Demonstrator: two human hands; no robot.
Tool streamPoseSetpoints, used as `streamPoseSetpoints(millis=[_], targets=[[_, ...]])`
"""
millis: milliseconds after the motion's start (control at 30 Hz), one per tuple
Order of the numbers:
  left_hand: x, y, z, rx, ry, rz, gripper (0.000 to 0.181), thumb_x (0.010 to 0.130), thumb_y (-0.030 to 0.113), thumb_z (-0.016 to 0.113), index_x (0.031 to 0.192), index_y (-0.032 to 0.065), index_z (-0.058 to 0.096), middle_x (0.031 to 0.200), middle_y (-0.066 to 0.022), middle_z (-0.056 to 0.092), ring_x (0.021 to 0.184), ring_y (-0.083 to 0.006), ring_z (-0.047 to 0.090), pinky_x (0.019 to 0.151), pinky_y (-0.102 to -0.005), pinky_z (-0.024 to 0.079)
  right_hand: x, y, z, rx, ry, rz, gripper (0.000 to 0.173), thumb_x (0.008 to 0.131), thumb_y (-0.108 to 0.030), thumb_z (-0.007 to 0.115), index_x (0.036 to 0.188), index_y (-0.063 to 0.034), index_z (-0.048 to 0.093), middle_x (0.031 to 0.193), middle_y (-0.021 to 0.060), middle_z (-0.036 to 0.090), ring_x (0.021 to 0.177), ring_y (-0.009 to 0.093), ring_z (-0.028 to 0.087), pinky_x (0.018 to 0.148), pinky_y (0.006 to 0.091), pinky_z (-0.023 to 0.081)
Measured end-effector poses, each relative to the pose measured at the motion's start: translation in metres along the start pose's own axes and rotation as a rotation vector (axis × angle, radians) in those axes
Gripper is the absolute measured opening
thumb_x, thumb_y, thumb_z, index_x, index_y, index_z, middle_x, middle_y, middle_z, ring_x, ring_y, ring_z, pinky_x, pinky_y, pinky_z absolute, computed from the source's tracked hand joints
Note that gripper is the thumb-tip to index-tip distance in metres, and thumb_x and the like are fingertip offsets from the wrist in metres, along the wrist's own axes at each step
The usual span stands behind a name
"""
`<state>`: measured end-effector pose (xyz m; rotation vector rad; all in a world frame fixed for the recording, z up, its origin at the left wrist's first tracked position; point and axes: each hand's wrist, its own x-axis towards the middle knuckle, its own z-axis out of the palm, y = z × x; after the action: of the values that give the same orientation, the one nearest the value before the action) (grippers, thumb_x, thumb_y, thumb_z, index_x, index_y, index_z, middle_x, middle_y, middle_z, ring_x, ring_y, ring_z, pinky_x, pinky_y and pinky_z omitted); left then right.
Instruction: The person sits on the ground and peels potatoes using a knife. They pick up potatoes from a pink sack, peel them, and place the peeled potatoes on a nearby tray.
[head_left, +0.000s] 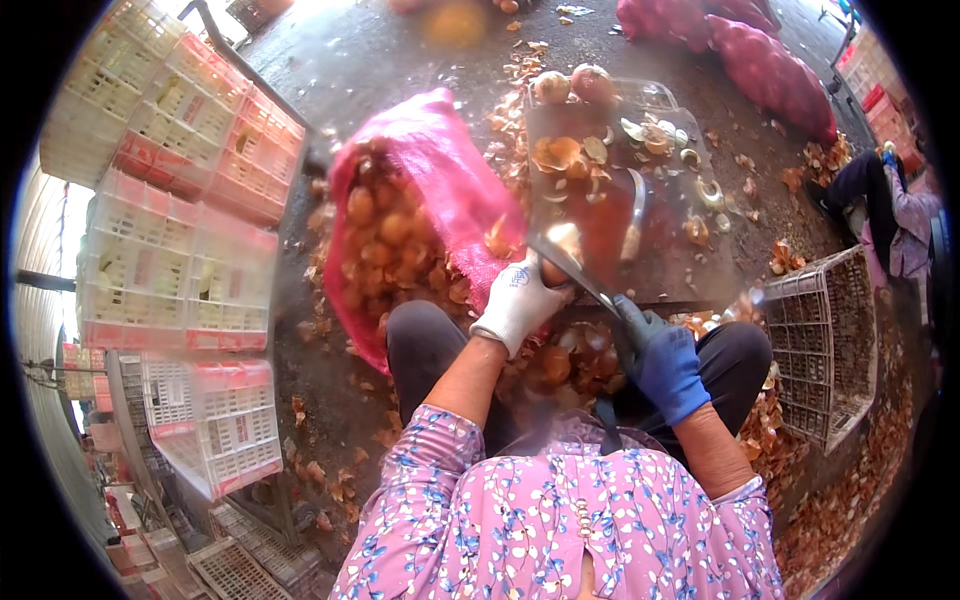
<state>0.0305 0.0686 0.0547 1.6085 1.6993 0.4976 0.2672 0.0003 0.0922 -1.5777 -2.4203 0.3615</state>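
My left hand (521, 300), in a white knit glove, holds an onion (559, 259) that is partly bared to pale flesh on top. My right hand (664, 360), in a blue coated glove, grips the handle of a knife (574, 270), its blade lying against or just over the onion. Before me is an upturned flat-topped crate or board (667, 277) bearing skins, onion scraps and a second, curved blade (634, 214). Two onions (573, 84) sit at its far edge. A pink mesh sack (450, 180) of brown onions lies open at the left. Loose onions and skins lie between my knees.
Stacked plastic crates (180, 262) stand along the left. An empty-looking wire-patterned crate (825, 345) lies tipped at the right, near heaps of onion skins (847, 517). Full pink sacks (772, 75) lie at the far right. Another person (900, 217) sits at the right edge.
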Motion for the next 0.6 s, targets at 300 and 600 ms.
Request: streamPoseSetpoints(millis=[300, 600], targets=[[0.032, -0.003, -0.007, 0.111, -0.054, 0.333, 0.032, 0.093, 0.028, 0.061, 0.121, 0.0145, 0.067, 0.112, -0.0185, 0.07, 0.1, -0.0363, 0.069, 0.082, -0.0429, 0.055, -0.007, 0.002, -0.015, -0.07, -0.05, -0.012, 0.054, 0.092, -0.025, 0.064, 0.143, -0.0103, 0.051, 0.085, 0.0146, 0.064, 0.072, 0.032, 0.067, 0.061, 0.045, 0.05], [0.017, 0.015, -0.003, 0.015, 0.008, -0.016, 0.065, 0.08, 0.037, 0.077, 0.135, 0.009, 0.056, 0.114, -0.0189, 0.071, 0.107, -0.0371, 0.068, 0.091, -0.0401, 0.054, 0.037, -0.009, -0.006, -0.02, -0.089, 0.02, 0.049, 0.091, -0.021, 0.063, 0.138, -0.0101, 0.053, 0.086, 0.0175, 0.066, 0.075, 0.037, 0.068, 0.064, 0.048, 0.051]])
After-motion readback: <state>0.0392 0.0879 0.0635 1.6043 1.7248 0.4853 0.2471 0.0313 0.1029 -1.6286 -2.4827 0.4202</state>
